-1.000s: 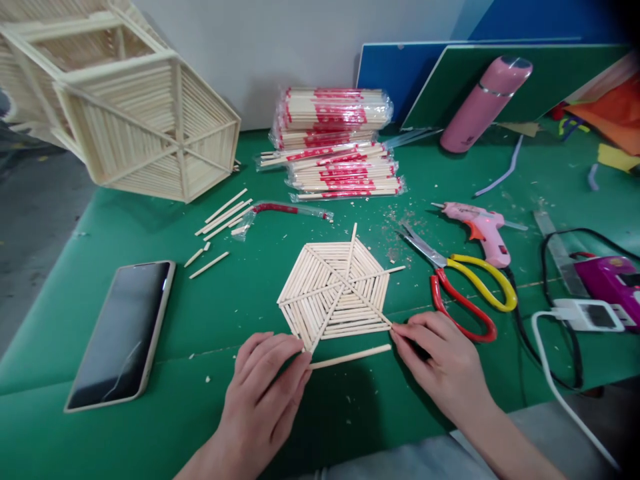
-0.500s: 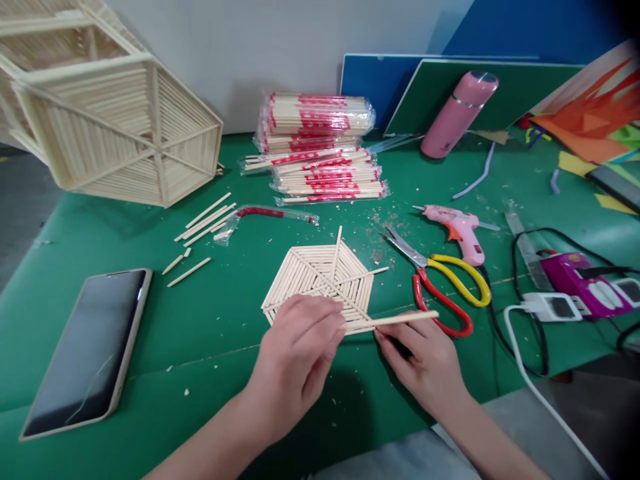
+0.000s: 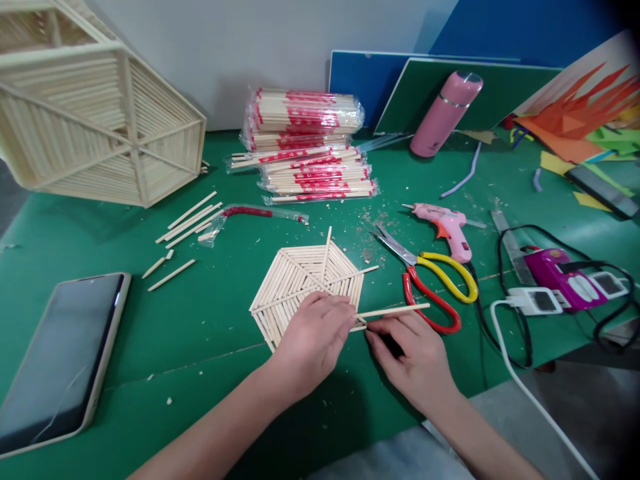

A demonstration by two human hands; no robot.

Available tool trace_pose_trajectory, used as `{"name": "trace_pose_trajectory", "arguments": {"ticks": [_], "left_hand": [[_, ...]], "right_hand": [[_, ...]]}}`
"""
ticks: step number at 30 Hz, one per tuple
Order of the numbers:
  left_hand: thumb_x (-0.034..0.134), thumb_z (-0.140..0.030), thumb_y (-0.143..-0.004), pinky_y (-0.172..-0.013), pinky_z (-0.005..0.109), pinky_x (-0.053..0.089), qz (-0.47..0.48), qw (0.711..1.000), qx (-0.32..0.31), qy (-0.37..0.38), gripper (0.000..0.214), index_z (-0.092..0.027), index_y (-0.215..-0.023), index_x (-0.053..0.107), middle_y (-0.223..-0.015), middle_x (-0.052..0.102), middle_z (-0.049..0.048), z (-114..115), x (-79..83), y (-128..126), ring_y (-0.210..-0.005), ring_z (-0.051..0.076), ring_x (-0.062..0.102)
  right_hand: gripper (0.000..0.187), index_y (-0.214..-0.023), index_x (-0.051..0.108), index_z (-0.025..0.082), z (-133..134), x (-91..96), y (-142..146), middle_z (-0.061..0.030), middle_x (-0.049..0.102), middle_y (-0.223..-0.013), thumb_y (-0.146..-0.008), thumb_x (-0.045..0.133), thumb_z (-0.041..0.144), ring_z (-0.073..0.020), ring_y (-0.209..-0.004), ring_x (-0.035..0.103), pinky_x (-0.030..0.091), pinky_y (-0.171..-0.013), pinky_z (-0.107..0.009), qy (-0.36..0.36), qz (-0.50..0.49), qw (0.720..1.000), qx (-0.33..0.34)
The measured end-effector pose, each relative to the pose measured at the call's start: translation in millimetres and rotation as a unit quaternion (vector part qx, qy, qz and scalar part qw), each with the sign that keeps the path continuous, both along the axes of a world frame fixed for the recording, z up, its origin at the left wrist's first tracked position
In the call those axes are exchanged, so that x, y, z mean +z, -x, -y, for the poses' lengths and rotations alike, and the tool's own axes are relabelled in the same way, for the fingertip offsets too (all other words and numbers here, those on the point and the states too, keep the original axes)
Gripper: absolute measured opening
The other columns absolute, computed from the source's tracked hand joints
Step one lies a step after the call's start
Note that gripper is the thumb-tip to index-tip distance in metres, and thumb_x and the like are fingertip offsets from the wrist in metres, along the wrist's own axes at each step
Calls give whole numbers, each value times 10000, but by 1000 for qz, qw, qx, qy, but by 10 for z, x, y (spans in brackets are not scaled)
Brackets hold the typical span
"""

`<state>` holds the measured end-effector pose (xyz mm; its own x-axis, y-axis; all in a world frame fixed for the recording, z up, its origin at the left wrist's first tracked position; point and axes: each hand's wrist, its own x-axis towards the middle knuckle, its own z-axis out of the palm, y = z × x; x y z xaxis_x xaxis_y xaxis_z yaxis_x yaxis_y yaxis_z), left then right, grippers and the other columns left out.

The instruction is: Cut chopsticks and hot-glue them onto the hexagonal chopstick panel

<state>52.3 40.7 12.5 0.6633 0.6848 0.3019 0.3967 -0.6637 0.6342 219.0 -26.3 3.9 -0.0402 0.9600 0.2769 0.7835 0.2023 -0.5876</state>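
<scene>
A flat hexagon of glued wooden sticks (image 3: 300,280) lies on the green table (image 3: 210,347). My left hand (image 3: 315,340) rests on its near right part, fingers pinched on one end of a loose wooden stick (image 3: 400,310) that points right, toward the scissors. My right hand (image 3: 415,360) lies just right of the hexagon's near corner, fingers curled, with something dark that I cannot make out under them.
Red-and-yellow scissors (image 3: 435,287), a pink glue gun (image 3: 445,227), a purple device (image 3: 565,277) with a white adapter and cables lie to the right. Packs of chopsticks (image 3: 305,143), a pink flask (image 3: 445,113), a big stick frame (image 3: 95,127), loose sticks (image 3: 187,220) and a phone (image 3: 55,367) surround.
My left hand picked up the loose stick from the table in front of the hexagon and carried it to the hexagon's right edge. The view shifted right.
</scene>
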Motion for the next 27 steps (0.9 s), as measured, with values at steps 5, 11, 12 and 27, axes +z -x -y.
{"name": "trace_pose_trajectory", "arguments": {"ticks": [5,11,12,27], "left_hand": [[380,-148,-860,-807,344,428,-5,1000,-2,-4,196,-151,-914,569,-911,651,58,-1,10,-11,-893,161,583],[361,-142,-863,-803,354,416,-19,1000,-10,-7,206,-157,-908,561,-884,656,50,-9,27,-23,-872,160,590],[361,-137,-861,-804,356,412,-18,1000,-12,-7,205,-159,-909,558,-883,656,47,-9,30,-25,-868,159,591],[426,-114,-822,-624,295,355,-57,996,53,-40,211,-199,-976,543,-721,539,16,205,186,520,-668,138,468]], "right_hand": [[127,-847,629,179,25,8,-18,-51,613,-807,-744,562,146,-168,-783,561,469,-701,-319,0,-9,1000,-1],[174,-896,621,182,99,-12,-57,-58,610,-873,-734,576,135,-167,-831,566,475,-739,-312,-17,-17,999,-25],[179,-899,619,186,110,-8,-62,-56,611,-881,-733,578,134,-167,-838,566,472,-746,-310,-21,-17,999,-29],[234,-994,542,209,162,177,-191,-23,555,-796,-762,562,185,-146,-700,535,458,-617,-276,-35,-55,987,-146]]}}
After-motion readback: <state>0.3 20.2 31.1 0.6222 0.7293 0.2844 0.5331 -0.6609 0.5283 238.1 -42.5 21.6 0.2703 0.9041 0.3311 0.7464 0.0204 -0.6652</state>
